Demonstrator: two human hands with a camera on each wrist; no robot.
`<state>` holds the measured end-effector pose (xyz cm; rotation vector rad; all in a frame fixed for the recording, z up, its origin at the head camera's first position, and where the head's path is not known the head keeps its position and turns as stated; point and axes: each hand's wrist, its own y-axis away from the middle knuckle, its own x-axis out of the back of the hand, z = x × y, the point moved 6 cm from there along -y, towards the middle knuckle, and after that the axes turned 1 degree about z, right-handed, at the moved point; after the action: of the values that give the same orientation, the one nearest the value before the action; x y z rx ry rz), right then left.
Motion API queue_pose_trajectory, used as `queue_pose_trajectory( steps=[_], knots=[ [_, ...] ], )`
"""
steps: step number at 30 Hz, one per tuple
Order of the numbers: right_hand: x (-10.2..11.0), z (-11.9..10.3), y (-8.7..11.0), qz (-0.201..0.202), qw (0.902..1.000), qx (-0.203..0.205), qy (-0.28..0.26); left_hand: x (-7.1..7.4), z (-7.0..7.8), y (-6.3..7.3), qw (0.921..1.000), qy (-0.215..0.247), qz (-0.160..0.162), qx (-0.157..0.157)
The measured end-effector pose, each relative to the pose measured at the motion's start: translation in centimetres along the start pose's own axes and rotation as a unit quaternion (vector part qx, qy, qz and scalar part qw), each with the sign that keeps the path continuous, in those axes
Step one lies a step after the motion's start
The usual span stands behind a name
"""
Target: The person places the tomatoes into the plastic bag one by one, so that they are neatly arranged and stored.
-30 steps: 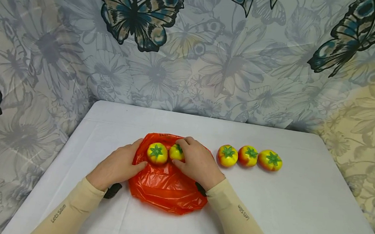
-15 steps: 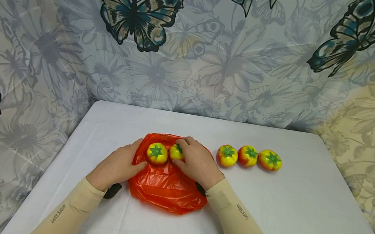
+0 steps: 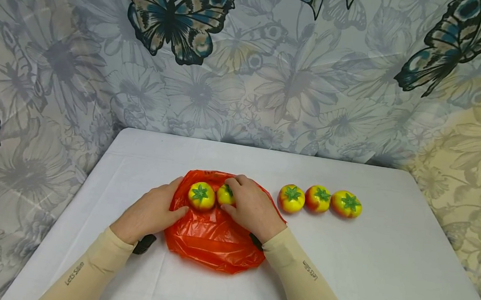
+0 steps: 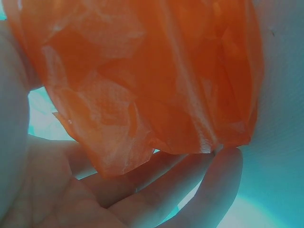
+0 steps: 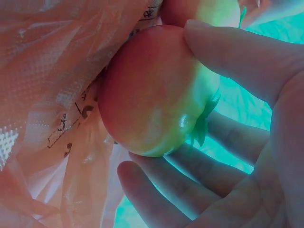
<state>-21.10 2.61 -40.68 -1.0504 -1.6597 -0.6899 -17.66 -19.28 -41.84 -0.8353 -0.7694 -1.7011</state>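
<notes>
A red plastic bag (image 3: pixel 211 246) lies on the table, with its mouth spread wide. Inside the mouth sits a yellow-and-red tomato (image 3: pixel 201 196) with a green star-shaped top. At the bag's left side, my left hand (image 3: pixel 152 211) holds the edge, thumb on the near side; the left wrist view shows its fingers along the orange-looking plastic (image 4: pixel 142 85). My right hand (image 3: pixel 254 210) grips a second tomato (image 5: pixel 154 92) between thumb and fingers, beside the first one. From the head, this second tomato (image 3: pixel 225 195) is partly hidden by the fingers.
To the right of the bag, three more tomatoes stand in a row: a left one (image 3: pixel 291 199), a middle one (image 3: pixel 318 199) and a right one (image 3: pixel 346 204). They rest on a white-covered table (image 3: pixel 367 268). Behind it hangs a butterfly-patterned cloth (image 3: pixel 297 79).
The red bag's right edge now spreads out farther beside my right wrist. Both hands and the tomatoes stay almost where they were.
</notes>
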Motion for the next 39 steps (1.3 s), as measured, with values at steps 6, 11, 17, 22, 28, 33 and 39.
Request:
queue_pose_trajectory(
  steps=[6,11,17,22,28,33,39],
  knots=[
    [-0.2,0.0,0.1,-0.002,1.0,-0.001,0.003,0.0,0.1,0.0,1.0,0.002,0.004,-0.008],
    [-0.3,0.0,0.1,-0.005,1.0,-0.003,0.0,0.0,0.1,0.0,1.0,0.002,0.001,-0.006],
    [-0.1,0.1,0.2,0.001,1.0,0.002,0.003,-0.1,0.1,-0.1,1.0,-0.002,-0.001,-0.005],
    [0.1,0.0,0.3,0.011,0.9998,0.009,0.01,0.0,0.1,0.0,1.0,-0.001,0.0,-0.008],
    [0.8,0.3,0.6,0.005,1.0,-0.001,-0.003,-0.1,0.3,-0.1,1.0,-0.002,-0.004,-0.004],
    [2.3,1.0,1.4,0.011,0.9998,-0.017,-0.006,-0.5,0.3,-0.2,0.9999,0.003,-0.009,-0.009],
    [4.6,2.2,3.1,0.035,0.9991,-0.024,-0.008,-0.1,-0.1,0.2,0.9999,0.004,-0.005,-0.01]
  ],
)
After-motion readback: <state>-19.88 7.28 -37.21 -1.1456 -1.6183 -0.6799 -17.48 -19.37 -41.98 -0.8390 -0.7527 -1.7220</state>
